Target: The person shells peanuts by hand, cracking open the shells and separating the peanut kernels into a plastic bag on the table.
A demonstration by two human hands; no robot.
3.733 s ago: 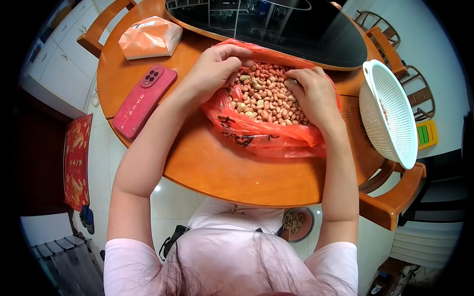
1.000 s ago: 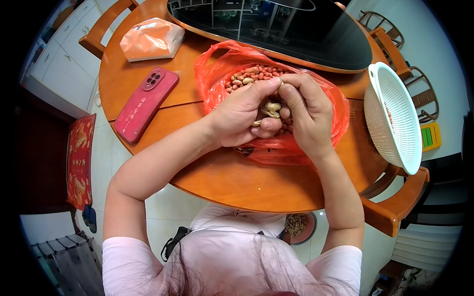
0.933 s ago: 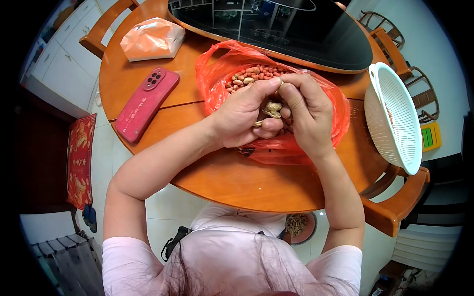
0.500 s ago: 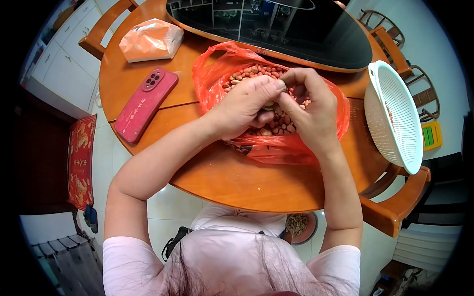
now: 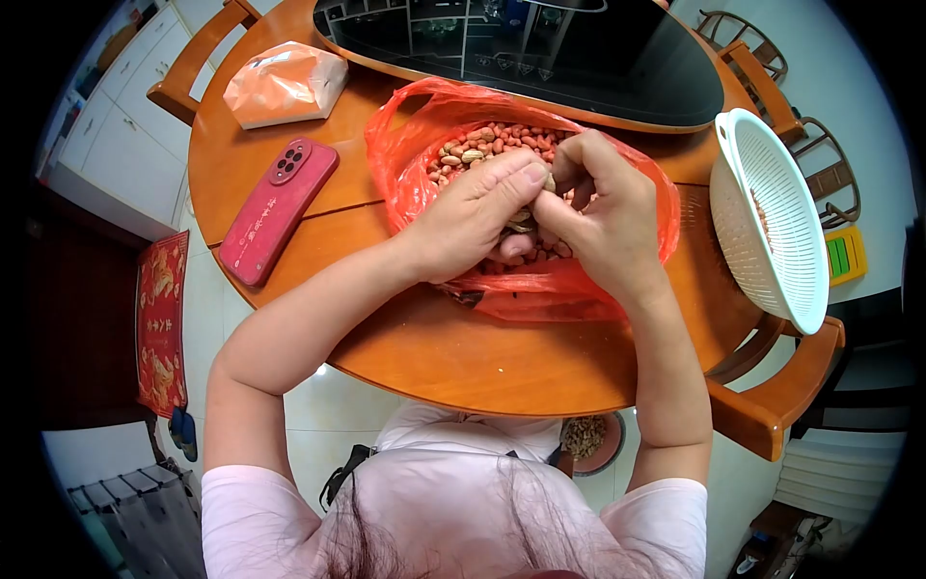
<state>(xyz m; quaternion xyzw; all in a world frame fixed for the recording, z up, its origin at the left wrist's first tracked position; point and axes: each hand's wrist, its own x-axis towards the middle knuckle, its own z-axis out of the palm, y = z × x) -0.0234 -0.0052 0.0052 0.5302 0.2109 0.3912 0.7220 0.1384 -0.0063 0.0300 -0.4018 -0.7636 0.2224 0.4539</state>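
Note:
Both hands are together above an open red plastic bag (image 5: 410,116), which holds many red-skinned peanut kernels (image 5: 506,138) and a few peanuts still in their shells (image 5: 471,155). My left hand (image 5: 477,207) is closed, with unshelled peanuts (image 5: 522,221) showing under its curled fingers. Its thumb presses against a pale peanut (image 5: 550,181) at the fingertips. From the other side, my right hand (image 5: 608,212) pinches at that same peanut, thumb and bent forefinger meeting the left thumb. The palms and part of the peanut are hidden.
On the round wooden table (image 5: 434,352) lie a pink phone (image 5: 280,210) and an orange tissue pack (image 5: 286,85). A black glass turntable (image 5: 540,63) sits behind the bag. At the right edge stands a white colander (image 5: 772,217). A bowl of shells (image 5: 588,439) is on the floor.
The pale peanut now shows between the fingertips. My right forefinger has lifted and bent away from the left thumb, and more of the kernels at the bag's back are visible. The view has shifted slightly.

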